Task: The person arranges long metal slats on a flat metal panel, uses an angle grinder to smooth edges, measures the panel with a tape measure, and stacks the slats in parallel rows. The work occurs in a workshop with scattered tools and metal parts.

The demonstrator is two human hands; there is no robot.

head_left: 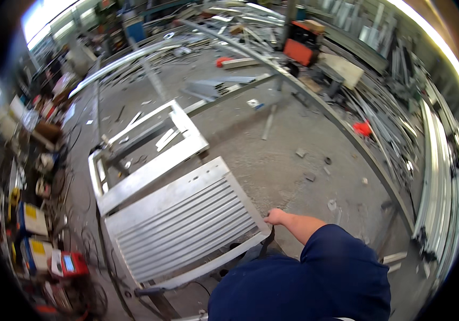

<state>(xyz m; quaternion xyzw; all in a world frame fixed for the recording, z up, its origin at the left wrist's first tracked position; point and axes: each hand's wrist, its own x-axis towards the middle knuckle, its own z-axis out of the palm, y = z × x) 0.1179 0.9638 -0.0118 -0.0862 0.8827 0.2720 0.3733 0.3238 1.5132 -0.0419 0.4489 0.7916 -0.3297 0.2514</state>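
My right hand (pixel 276 216) is closed at the right corner of a slatted silver metal panel (pixel 186 222), with the arm stretched out from a dark blue sleeve. A dark strip (pixel 267 242) hangs just below the fingers; what it belongs to is unclear. The panel lies tilted across a support, its long parallel slats set inside a flat frame. Right beyond it sits an open rectangular metal frame (pixel 149 179), with loose strips (pixel 168 139) lying inside it. My left hand is out of view.
A long steel beam (pixel 342 125) crosses the workspace toward the right. Metal offcuts (pixel 219 88) and scraps lie about the floor. Long profiles (pixel 438 176) are stacked at far right. At left stand a red device with a screen (pixel 69 264) and several boxes, with cables nearby.
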